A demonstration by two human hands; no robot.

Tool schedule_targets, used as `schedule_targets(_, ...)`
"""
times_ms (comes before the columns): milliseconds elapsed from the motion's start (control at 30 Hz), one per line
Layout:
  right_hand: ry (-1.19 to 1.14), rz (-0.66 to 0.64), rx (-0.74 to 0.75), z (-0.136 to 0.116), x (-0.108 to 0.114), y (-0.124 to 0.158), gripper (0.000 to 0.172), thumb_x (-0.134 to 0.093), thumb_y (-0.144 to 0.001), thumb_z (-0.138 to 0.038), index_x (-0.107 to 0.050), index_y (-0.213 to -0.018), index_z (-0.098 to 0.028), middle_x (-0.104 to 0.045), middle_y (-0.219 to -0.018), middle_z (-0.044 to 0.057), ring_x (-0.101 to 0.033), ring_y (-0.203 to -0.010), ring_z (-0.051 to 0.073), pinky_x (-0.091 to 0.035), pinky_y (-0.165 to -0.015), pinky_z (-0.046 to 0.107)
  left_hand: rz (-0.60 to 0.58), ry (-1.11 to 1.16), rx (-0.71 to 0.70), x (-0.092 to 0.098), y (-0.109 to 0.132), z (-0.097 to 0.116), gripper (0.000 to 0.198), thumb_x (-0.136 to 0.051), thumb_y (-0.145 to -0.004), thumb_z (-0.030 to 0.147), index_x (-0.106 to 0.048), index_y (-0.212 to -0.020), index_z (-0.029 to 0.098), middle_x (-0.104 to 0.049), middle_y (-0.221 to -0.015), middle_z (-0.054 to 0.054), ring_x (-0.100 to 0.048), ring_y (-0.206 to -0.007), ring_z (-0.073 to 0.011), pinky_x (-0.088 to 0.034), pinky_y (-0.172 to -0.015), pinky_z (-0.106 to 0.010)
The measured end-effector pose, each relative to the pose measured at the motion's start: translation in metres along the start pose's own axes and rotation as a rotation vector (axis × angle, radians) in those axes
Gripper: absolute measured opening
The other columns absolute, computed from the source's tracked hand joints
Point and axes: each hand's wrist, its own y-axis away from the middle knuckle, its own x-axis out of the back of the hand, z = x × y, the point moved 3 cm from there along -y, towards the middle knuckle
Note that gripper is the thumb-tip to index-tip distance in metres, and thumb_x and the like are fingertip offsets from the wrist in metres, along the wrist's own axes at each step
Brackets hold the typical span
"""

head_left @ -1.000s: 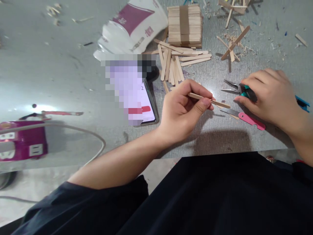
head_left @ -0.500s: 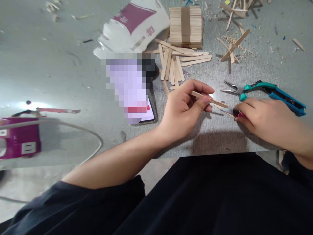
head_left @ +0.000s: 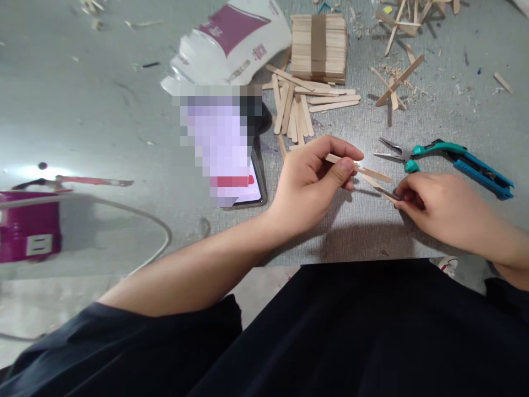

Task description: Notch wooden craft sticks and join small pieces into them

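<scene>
A wooden craft stick [head_left: 377,172] is pinched between the thumb and fingers of my left hand [head_left: 320,173], slanting down to the right. Below it, a second pale stick end [head_left: 371,181] points toward my right hand [head_left: 433,201]. The fingertips of that hand are closed on a thin, blade-like piece [head_left: 388,194], grey on top with a pale wooden edge beneath; its exact kind is unclear. Both hands are just above the table, near its front edge. Long-nose pliers [head_left: 407,154] with teal and blue handles lie beyond my right hand, jaws parted.
Loose craft sticks [head_left: 295,113] lie before a banded stick bundle [head_left: 318,49]. Left of them are a white plastic package [head_left: 248,38] and a phone [head_left: 250,190], partly pixelated. Crossed sticks [head_left: 399,82] stand behind the pliers. A cable [head_left: 165,237] curves from a purple device [head_left: 31,226].
The view has shifted slightly. My right hand has turned a little, and the pink bit seen at its fingertips is now hidden. My left hand keeps its pinch on the stick.
</scene>
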Motion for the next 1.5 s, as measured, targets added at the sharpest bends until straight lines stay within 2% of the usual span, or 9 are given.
schedule_targets(233, 0.044, -0.028, -0.001, -0.003, 0.000, 0.000, 0.015, -0.062, -0.100, -0.030, -0.070, -0.089, -0.023, -0.076, -0.084, 0.002, -0.065, -0.067, 0.020, -0.034, -0.059, 0.035, 0.037, 0.067, 0.041, -0.001, 0.001, 0.003, 0.015, -0.083, -0.094, 0.030, -0.076, -0.094, 0.017, -0.072, -0.073, 0.000, -0.071, -0.058, -0.0120, -0.062, -0.057, -0.024)
schedule_targets(400, -0.041, 0.081, 0.029, -0.001, 0.012, -0.002, 0.012, -0.064, -0.099, -0.029, -0.063, -0.088, -0.023, -0.072, -0.082, 0.002, -0.065, -0.070, 0.019, -0.041, -0.064, 0.035, 0.052, 0.192, 0.066, -0.001, 0.000, 0.001, 0.021, -0.085, -0.094, 0.037, -0.078, -0.093, 0.017, -0.076, -0.075, -0.002, -0.073, -0.059, -0.0126, -0.063, -0.057, -0.024)
schedule_targets(667, -0.111, 0.304, 0.221, 0.000, 0.010, 0.000, 0.013, -0.059, -0.104, -0.031, -0.063, -0.093, -0.025, -0.069, -0.085, 0.003, -0.064, -0.075, 0.020, -0.048, -0.067, 0.035, -0.064, 0.388, 0.133, -0.006, 0.001, 0.000, 0.034, -0.092, -0.087, 0.047, -0.077, -0.094, 0.018, -0.078, -0.075, -0.002, -0.072, -0.056, -0.0134, -0.065, -0.056, -0.026)
schedule_targets(833, -0.126, 0.366, 0.268, 0.003, 0.006, -0.001, 0.016, -0.060, -0.104, -0.033, -0.066, -0.090, -0.027, -0.071, -0.083, 0.003, -0.067, -0.076, 0.020, -0.054, -0.071, 0.037, -0.124, 0.415, 0.139, -0.010, 0.002, 0.004, 0.028, -0.091, -0.089, 0.041, -0.076, -0.092, 0.017, -0.078, -0.074, -0.002, -0.073, -0.055, -0.0136, -0.064, -0.055, -0.025)
schedule_targets(1000, -0.096, 0.444, 0.350, 0.000, 0.007, 0.000, 0.012, -0.063, -0.101, -0.029, -0.068, -0.091, -0.027, -0.075, -0.085, 0.003, -0.069, -0.075, 0.020, -0.055, -0.069, 0.037, -0.191, 0.485, 0.166, -0.013, 0.005, 0.006, 0.028, -0.093, -0.087, 0.040, -0.077, -0.091, 0.018, -0.078, -0.073, -0.002, -0.073, -0.057, -0.0127, -0.064, -0.056, -0.024)
schedule_targets(1200, -0.031, 0.481, 0.372, 0.001, 0.007, 0.000, 0.013, -0.065, -0.100, -0.030, -0.072, -0.090, -0.030, -0.078, -0.089, 0.002, -0.070, -0.075, 0.020, -0.056, -0.069, 0.038, -0.213, 0.506, 0.206, -0.014, 0.008, 0.009, 0.037, -0.095, -0.084, 0.050, -0.077, -0.091, 0.018, -0.078, -0.073, -0.003, -0.073, -0.056, -0.0139, -0.066, -0.056, -0.026)
schedule_targets(1433, 0.010, 0.452, 0.332, 0.002, 0.004, -0.002, 0.017, -0.067, -0.100, -0.032, -0.069, -0.084, -0.030, -0.080, -0.088, 0.001, -0.073, -0.076, 0.020, -0.060, -0.070, 0.039, -0.251, 0.551, 0.206, -0.015, 0.008, 0.013, 0.029, -0.095, -0.086, 0.043, -0.079, -0.090, 0.018, -0.077, -0.072, -0.002, -0.074, -0.059, -0.0138, -0.067, -0.059, -0.026)
schedule_targets(1500, -0.005, 0.528, 0.404, 0.001, 0.005, 0.000, 0.009, -0.071, -0.098, -0.028, -0.069, -0.089, -0.030, -0.079, -0.087, 0.001, -0.073, -0.076, 0.020, -0.060, -0.069, 0.038, -0.263, 0.590, 0.192, -0.016, 0.008, 0.015, 0.028, -0.095, -0.086, 0.041, -0.079, -0.089, 0.019, -0.077, -0.072, -0.001, -0.074, -0.060, -0.0124, -0.067, -0.060, -0.024)
